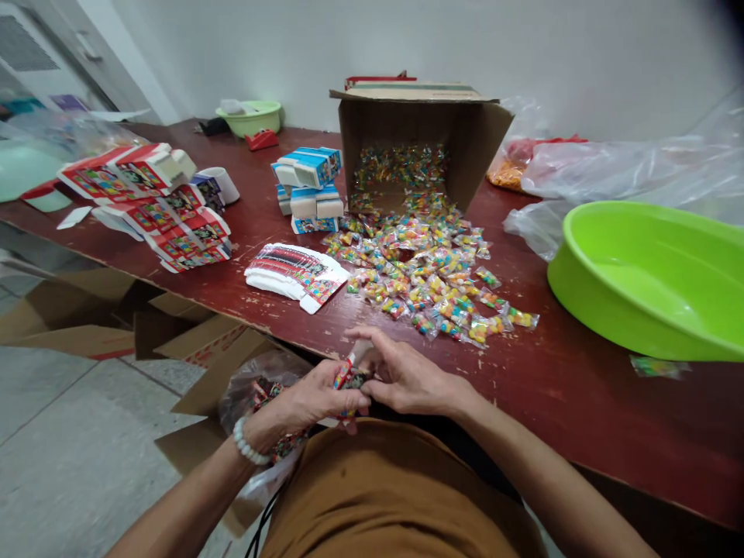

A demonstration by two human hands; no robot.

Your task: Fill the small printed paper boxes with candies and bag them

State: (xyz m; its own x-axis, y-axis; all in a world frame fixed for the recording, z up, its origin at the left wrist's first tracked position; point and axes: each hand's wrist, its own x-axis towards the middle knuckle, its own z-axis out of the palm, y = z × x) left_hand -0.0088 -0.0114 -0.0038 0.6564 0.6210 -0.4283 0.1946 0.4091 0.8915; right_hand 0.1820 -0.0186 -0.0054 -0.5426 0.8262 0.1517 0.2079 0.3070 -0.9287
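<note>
Left hand (311, 399), pale bead bracelet (247, 443) on wrist, is closed around a small printed carton (344, 376), red and white, tilted. Carton sits in front of the torso, just off the near edge of the surface (540, 403). Right hand (415, 376) is at the carton's upper end, fingers and thumb curled near it; can't tell if it's pinching anything.

Just beyond the hands: a fan of flattened cartons (284, 271), left of a loose spread of candy packets (430, 271). Packets run back into a big cardboard box (485, 147) lying on its side, mouth toward the person. Blue-and-white cartons (314, 186) stacked just left of that box; red cartons (156, 201) stacked farther left. Bright green basin (604, 329) at right, one packet (656, 366) beside its base. Back left: red tape dispenser (261, 139) near a pale green basin (256, 120). Open cardboard boxes (203, 387) below the surface, left of the person.
</note>
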